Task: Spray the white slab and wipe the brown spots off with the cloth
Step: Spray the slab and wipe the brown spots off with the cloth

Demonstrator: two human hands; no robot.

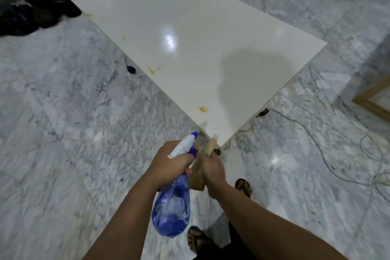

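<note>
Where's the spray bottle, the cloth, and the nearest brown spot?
spray bottle [172, 207], head view, on its blue body.
cloth [197, 177], head view, on its hanging part.
brown spot [203, 109], head view, on its middle.

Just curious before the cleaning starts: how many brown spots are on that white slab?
4 that I can make out on the white slab, all along its left edge: one nearest the hands, one mid-edge, a small one farther up, one near the far corner. Fainter ones may escape the glare.

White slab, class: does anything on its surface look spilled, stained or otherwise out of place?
Yes. Brown spots mar the white slab along its left edge: one near the closest corner, a smear midway, and a smaller fleck farther up.
</note>
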